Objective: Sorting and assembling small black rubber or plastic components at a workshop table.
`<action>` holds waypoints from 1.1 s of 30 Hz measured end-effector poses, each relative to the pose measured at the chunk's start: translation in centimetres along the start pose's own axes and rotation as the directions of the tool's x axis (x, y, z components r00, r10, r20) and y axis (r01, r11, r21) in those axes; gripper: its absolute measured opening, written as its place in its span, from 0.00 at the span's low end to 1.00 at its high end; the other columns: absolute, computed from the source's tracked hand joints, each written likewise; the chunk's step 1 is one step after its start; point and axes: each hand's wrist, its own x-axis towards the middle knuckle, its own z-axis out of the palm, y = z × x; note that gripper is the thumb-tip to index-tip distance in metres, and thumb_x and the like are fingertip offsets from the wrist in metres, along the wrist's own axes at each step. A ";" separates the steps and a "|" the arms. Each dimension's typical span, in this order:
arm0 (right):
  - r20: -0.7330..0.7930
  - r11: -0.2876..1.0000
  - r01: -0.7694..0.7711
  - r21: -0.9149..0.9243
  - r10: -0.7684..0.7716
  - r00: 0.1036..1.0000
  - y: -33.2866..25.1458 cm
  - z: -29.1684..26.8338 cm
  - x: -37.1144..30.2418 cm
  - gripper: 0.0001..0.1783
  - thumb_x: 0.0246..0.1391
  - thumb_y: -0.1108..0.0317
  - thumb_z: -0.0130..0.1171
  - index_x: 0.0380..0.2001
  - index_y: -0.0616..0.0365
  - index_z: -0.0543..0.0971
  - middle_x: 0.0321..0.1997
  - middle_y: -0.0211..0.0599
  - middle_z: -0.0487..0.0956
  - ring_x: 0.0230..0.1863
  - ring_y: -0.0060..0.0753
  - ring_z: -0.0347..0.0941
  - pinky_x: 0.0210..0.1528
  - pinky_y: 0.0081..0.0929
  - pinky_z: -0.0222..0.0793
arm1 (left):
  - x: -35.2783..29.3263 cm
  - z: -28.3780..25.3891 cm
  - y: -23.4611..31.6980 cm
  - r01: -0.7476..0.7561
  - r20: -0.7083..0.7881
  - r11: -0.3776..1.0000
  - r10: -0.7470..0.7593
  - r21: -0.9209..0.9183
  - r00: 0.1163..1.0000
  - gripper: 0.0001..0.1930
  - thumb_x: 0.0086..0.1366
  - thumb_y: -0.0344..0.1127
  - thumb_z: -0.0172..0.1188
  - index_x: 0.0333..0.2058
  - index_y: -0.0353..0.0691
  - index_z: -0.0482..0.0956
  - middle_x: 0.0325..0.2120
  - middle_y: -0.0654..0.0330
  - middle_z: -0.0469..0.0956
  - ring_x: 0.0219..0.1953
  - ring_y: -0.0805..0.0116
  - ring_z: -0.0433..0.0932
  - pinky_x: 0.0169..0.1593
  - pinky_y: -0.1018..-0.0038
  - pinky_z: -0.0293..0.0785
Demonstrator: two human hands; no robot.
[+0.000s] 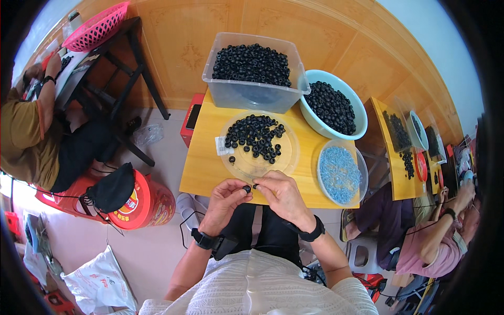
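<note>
My left hand (227,202) pinches a small round black piece (247,189) between thumb and fingertips, just off the table's front edge. Close beside it, the fingertips of my right hand (279,193) are pressed together on a smaller dark piece (255,186), too small to name. In front of both hands lies a shallow see-through round tray (289,140). Scattered in it are loose black ring-shaped pieces (254,134), several showing a hole in the middle. One black piece (232,159) sits apart near the tray's left side.
Behind the tray stand a see-through bin (252,92) and a light-blue basin (310,113), both heaped with black pieces. A round tub (362,178) at right holds small blue see-through pieces. People sit at left (26,142) and right (430,244). A red bucket (157,202) stands on the floor.
</note>
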 end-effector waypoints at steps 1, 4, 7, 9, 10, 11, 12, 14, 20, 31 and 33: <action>-0.001 1.000 -0.001 -0.001 0.001 1.000 -0.4 0.0 -0.1 0.08 0.44 0.78 0.56 0.31 0.65 0.79 0.27 0.43 0.75 0.30 0.41 0.72 0.34 0.28 0.67 | 0.0 0.0 0.0 -0.008 -0.003 1.000 0.008 0.022 1.000 0.08 0.57 0.22 0.55 0.38 0.35 0.74 0.33 0.59 0.77 0.34 0.71 0.77 0.43 0.75 0.75; 0.019 0.993 0.050 -0.105 -0.049 0.999 -1.0 0.1 -0.2 0.08 0.44 0.78 0.56 0.31 0.65 0.78 0.26 0.42 0.74 0.30 0.43 0.71 0.34 0.30 0.67 | 0.0 0.0 -0.3 -0.039 -0.008 0.995 0.040 0.097 0.999 0.08 0.57 0.22 0.56 0.37 0.34 0.74 0.32 0.59 0.77 0.33 0.71 0.77 0.42 0.76 0.76; 0.052 0.982 0.049 -0.181 -0.040 0.998 -1.2 0.2 -0.4 0.08 0.44 0.77 0.56 0.31 0.64 0.78 0.26 0.42 0.74 0.31 0.44 0.70 0.34 0.32 0.67 | -0.2 0.0 -0.3 -0.084 -0.002 0.978 0.086 0.191 0.996 0.09 0.56 0.21 0.56 0.37 0.33 0.74 0.31 0.59 0.77 0.33 0.73 0.77 0.41 0.77 0.76; 0.058 0.982 0.042 -0.185 -0.032 0.998 -1.1 0.3 -0.5 0.07 0.44 0.77 0.56 0.31 0.65 0.78 0.26 0.42 0.74 0.31 0.44 0.70 0.33 0.33 0.67 | -0.3 0.0 -0.3 -0.107 0.008 0.967 0.108 0.231 0.994 0.09 0.56 0.21 0.57 0.37 0.33 0.74 0.31 0.59 0.77 0.33 0.73 0.77 0.40 0.78 0.76; 0.059 0.982 0.042 -0.185 -0.032 0.998 -1.0 0.4 -0.5 0.07 0.44 0.77 0.56 0.31 0.65 0.78 0.26 0.42 0.74 0.31 0.44 0.70 0.33 0.33 0.67 | -0.3 0.0 -0.2 -0.108 0.010 0.963 0.109 0.246 0.994 0.09 0.55 0.21 0.57 0.37 0.33 0.74 0.31 0.59 0.77 0.33 0.73 0.77 0.40 0.78 0.75; 0.049 0.989 0.033 -0.146 -0.026 0.998 -1.0 0.5 -0.5 0.07 0.44 0.77 0.55 0.29 0.65 0.78 0.26 0.43 0.73 0.31 0.45 0.70 0.33 0.35 0.67 | -0.3 0.0 -0.1 -0.109 0.013 0.959 0.110 0.260 0.994 0.09 0.55 0.21 0.58 0.37 0.33 0.74 0.31 0.59 0.77 0.33 0.74 0.77 0.40 0.79 0.75; 0.041 0.994 0.025 -0.105 -0.021 0.999 -1.0 0.5 -0.5 0.06 0.43 0.78 0.53 0.27 0.65 0.77 0.25 0.44 0.71 0.31 0.47 0.69 0.33 0.37 0.66 | -0.4 0.0 -0.1 -0.109 0.011 0.960 0.110 0.259 0.994 0.09 0.55 0.21 0.58 0.37 0.33 0.74 0.31 0.59 0.77 0.33 0.74 0.77 0.40 0.79 0.75; 0.043 0.992 0.022 -0.120 -0.017 0.999 -1.3 0.6 -0.5 0.06 0.43 0.78 0.53 0.27 0.65 0.77 0.25 0.45 0.71 0.31 0.47 0.69 0.33 0.37 0.66 | -0.5 0.2 0.0 -0.107 0.006 0.950 0.110 0.294 0.994 0.09 0.55 0.21 0.58 0.36 0.32 0.74 0.30 0.59 0.78 0.33 0.74 0.77 0.40 0.79 0.75; 0.011 0.981 -0.038 -0.192 0.041 0.999 -1.7 1.3 -0.8 0.05 0.43 0.77 0.54 0.26 0.65 0.77 0.24 0.45 0.72 0.32 0.48 0.70 0.33 0.37 0.67 | -0.5 0.2 -0.4 -0.178 0.022 0.911 0.182 0.371 0.983 0.08 0.53 0.20 0.59 0.34 0.32 0.75 0.31 0.58 0.78 0.34 0.72 0.77 0.41 0.77 0.75; -0.146 0.974 -0.223 0.034 0.226 0.963 -1.7 2.1 -1.0 0.04 0.42 0.76 0.57 0.23 0.65 0.73 0.20 0.44 0.73 0.27 0.47 0.71 0.30 0.38 0.66 | -0.2 1.2 -0.8 -0.224 -0.021 0.915 0.245 0.335 0.969 0.07 0.52 0.18 0.59 0.32 0.30 0.75 0.31 0.57 0.77 0.34 0.71 0.77 0.42 0.77 0.75; -0.273 0.975 -0.097 -0.200 0.040 0.961 -2.0 2.7 -1.2 0.03 0.42 0.77 0.56 0.22 0.64 0.71 0.21 0.44 0.72 0.27 0.48 0.69 0.30 0.39 0.65 | 0.0 1.4 -1.0 -0.248 -0.018 0.912 0.268 0.327 0.963 0.07 0.53 0.18 0.58 0.32 0.30 0.76 0.31 0.57 0.77 0.34 0.71 0.77 0.41 0.77 0.75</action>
